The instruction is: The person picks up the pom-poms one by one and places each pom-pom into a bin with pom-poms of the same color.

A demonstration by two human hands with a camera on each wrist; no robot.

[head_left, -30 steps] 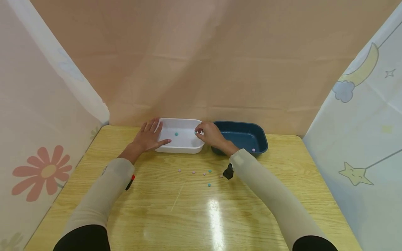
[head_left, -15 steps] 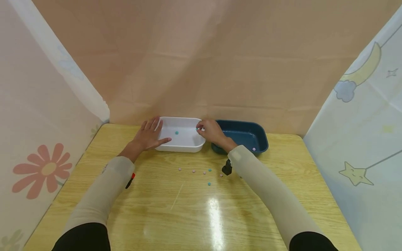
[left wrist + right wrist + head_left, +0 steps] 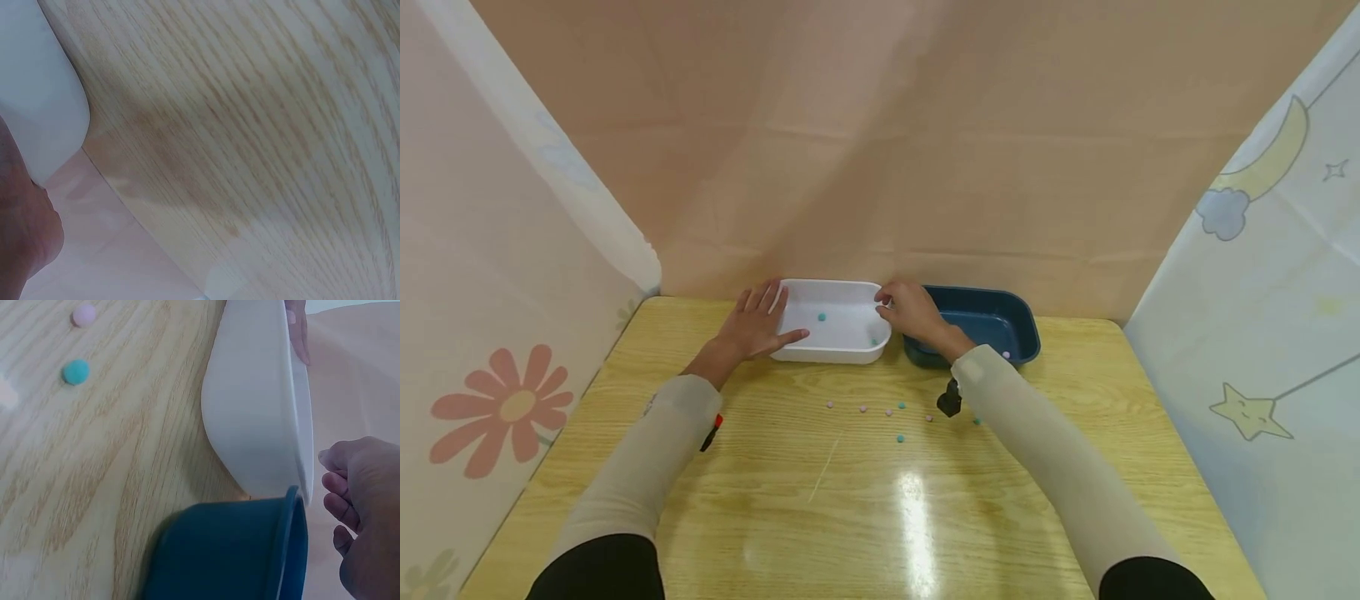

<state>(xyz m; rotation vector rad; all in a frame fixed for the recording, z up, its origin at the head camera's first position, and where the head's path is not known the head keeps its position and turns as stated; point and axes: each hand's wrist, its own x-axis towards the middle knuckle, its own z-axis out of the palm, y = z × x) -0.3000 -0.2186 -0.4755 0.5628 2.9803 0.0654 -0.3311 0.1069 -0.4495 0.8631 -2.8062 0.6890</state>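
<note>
In the head view my left hand rests with spread fingers on the left end of a white basin. My right hand hovers over the basin's right rim, thumb and forefinger apart, with nothing seen between them. Inside the basin lie two small teal balls, one near the middle and another ball towards the right end. Loosely bent fingers of the right hand show above the rims in the right wrist view. Only part of the left hand appears in the left wrist view.
A dark blue basin stands right of the white one, with a pink ball in it. Several small balls lie on the wooden table in front, among them a pink ball and a teal ball. Fabric walls enclose the back and sides.
My right hand has let go of a teal ball, which now lies in the white basin's right end. That hand has shifted slightly right. The left hand has stayed in place.
</note>
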